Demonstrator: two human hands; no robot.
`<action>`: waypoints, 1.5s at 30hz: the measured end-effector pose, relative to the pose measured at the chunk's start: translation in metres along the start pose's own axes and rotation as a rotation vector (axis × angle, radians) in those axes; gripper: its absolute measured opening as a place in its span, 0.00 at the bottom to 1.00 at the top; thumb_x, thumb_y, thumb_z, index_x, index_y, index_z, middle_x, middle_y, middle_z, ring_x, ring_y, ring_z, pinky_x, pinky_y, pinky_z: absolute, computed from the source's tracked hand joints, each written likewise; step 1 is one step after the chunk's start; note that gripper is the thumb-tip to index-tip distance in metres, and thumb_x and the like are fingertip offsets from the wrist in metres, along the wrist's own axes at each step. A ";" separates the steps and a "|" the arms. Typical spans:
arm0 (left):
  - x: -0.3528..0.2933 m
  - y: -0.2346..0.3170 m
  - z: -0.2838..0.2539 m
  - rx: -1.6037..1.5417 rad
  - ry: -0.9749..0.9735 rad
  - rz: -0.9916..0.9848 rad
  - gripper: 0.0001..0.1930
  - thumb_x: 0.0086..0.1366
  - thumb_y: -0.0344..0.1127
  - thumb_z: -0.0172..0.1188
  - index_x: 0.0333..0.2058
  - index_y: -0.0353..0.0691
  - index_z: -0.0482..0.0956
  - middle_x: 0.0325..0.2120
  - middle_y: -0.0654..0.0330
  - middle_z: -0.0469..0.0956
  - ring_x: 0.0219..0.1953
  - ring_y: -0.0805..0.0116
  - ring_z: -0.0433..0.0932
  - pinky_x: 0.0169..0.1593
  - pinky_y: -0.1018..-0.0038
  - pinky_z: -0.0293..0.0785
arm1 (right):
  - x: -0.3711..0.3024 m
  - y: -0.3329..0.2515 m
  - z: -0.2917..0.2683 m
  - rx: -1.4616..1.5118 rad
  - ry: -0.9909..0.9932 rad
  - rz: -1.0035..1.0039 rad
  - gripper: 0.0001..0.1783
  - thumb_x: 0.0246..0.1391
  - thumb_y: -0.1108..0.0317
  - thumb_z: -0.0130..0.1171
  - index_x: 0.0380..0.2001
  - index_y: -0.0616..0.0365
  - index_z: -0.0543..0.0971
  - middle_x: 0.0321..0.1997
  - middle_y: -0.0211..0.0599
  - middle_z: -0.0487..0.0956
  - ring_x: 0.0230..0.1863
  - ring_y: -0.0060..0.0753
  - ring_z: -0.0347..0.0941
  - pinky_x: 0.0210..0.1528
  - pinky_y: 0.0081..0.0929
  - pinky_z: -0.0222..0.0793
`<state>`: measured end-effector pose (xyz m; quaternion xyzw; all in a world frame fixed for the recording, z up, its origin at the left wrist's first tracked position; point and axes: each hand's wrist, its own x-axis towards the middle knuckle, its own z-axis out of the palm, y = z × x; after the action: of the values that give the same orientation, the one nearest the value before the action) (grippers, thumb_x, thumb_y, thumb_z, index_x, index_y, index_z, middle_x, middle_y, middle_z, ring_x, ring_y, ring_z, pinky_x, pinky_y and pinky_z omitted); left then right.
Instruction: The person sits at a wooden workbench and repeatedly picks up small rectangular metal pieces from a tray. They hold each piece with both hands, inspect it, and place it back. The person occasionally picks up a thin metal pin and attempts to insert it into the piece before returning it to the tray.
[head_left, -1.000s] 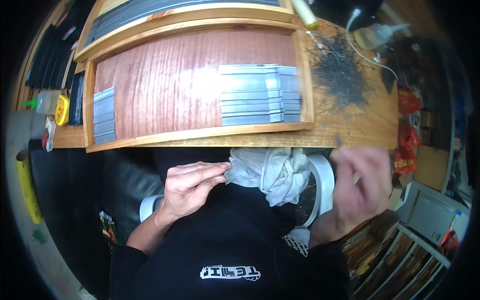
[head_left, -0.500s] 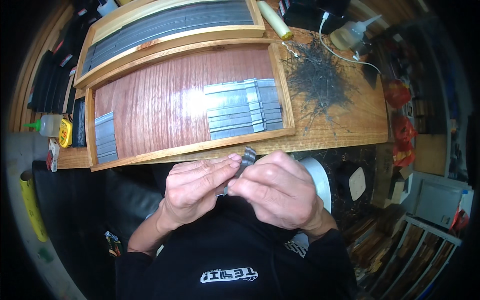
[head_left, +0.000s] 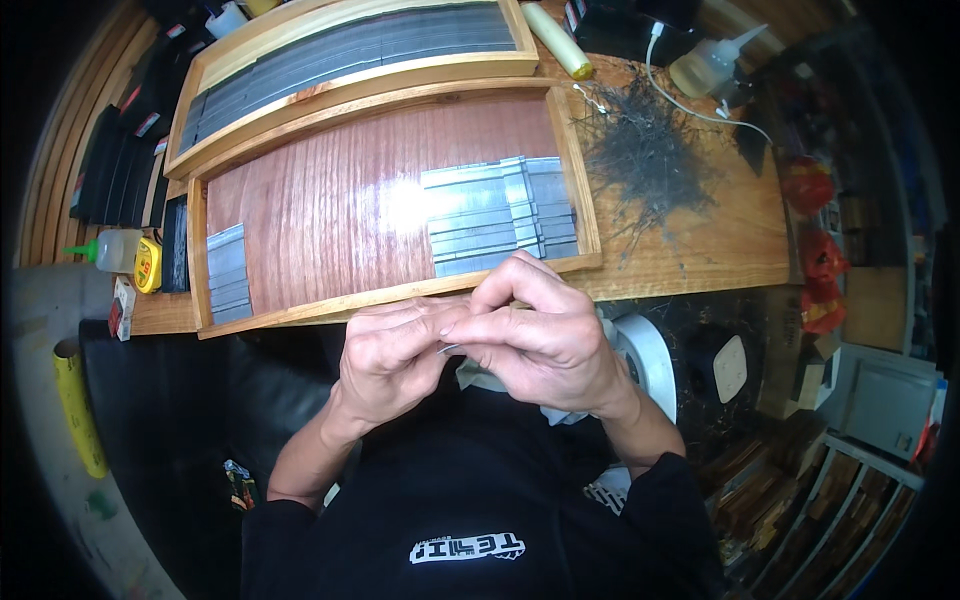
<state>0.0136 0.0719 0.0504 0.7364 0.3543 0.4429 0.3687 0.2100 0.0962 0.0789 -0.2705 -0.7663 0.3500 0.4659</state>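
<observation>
Both hands meet in front of my body, just off the near edge of the bench. My left hand (head_left: 392, 352) is closed, with thumb and fingers pinched together. Its fingertips touch those of my right hand (head_left: 548, 335), which is closed too. Between them a thin edge of a grey strip (head_left: 450, 348) peeks out; the fingers hide the rest. Beyond the hands lies a shallow wooden tray (head_left: 330, 312). In it, flat grey strips (head_left: 475, 225) are lined up at the right, and a smaller group of grey strips (head_left: 227, 275) sits at the left.
A second wooden tray (head_left: 350, 77) filled with dark grey strips stands behind. To the right a tangled heap of thin dark offcuts (head_left: 650, 170) covers the bench. A squeeze bottle (head_left: 705, 68), a white cable (head_left: 660, 90), and a yellow tape measure (head_left: 148, 265) stand around.
My right hand has moved up and left, closing against my left hand. The grey strip that stuck up between them is now mostly covered. The whole view has shifted slightly.
</observation>
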 end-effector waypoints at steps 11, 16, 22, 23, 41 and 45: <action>-0.040 -0.032 0.006 -0.850 -0.240 -1.072 0.09 0.70 0.27 0.64 0.46 0.31 0.85 0.35 0.52 0.88 0.36 0.64 0.89 0.37 0.77 0.87 | -0.082 0.034 0.051 0.875 0.141 0.993 0.09 0.67 0.73 0.61 0.44 0.70 0.83 0.29 0.32 0.82 0.25 0.13 0.75 0.27 0.14 0.73; -0.041 -0.035 0.009 -0.894 -0.179 -1.039 0.09 0.70 0.28 0.64 0.45 0.31 0.85 0.35 0.52 0.88 0.37 0.63 0.89 0.39 0.75 0.87 | -0.081 0.038 0.059 0.890 0.208 1.023 0.09 0.67 0.74 0.61 0.43 0.70 0.85 0.27 0.34 0.81 0.23 0.15 0.74 0.26 0.15 0.72; -0.061 -0.020 0.014 -0.721 -0.160 -0.887 0.08 0.71 0.25 0.64 0.45 0.30 0.86 0.36 0.57 0.88 0.40 0.75 0.84 0.44 0.79 0.81 | -0.086 0.028 0.057 0.706 0.145 0.874 0.11 0.61 0.77 0.66 0.46 0.67 0.86 0.31 0.31 0.82 0.26 0.13 0.73 0.27 0.14 0.71; -0.063 -0.013 0.014 -0.638 -0.161 -0.877 0.08 0.71 0.26 0.65 0.45 0.30 0.86 0.36 0.57 0.88 0.40 0.76 0.84 0.44 0.79 0.81 | -0.091 0.029 0.057 0.591 0.107 0.818 0.10 0.58 0.77 0.68 0.44 0.64 0.87 0.32 0.30 0.82 0.27 0.13 0.72 0.28 0.15 0.68; -0.074 -0.005 0.019 -0.930 -0.133 -1.071 0.11 0.71 0.26 0.63 0.50 0.33 0.85 0.41 0.57 0.87 0.41 0.68 0.87 0.45 0.75 0.85 | -0.083 0.025 0.043 0.763 -0.016 0.900 0.10 0.66 0.73 0.61 0.43 0.70 0.85 0.31 0.31 0.80 0.26 0.14 0.75 0.27 0.17 0.69; -0.081 -0.007 0.025 -0.857 -0.071 -0.924 0.10 0.70 0.26 0.64 0.48 0.31 0.85 0.38 0.57 0.88 0.39 0.69 0.87 0.41 0.76 0.84 | -0.086 0.022 0.046 0.763 -0.008 0.910 0.10 0.59 0.78 0.67 0.44 0.67 0.87 0.33 0.31 0.80 0.28 0.16 0.76 0.29 0.17 0.70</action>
<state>0.0063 0.0010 0.0049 0.3086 0.4146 0.3160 0.7956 0.2065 0.0332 0.0018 -0.3842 -0.3951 0.7662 0.3306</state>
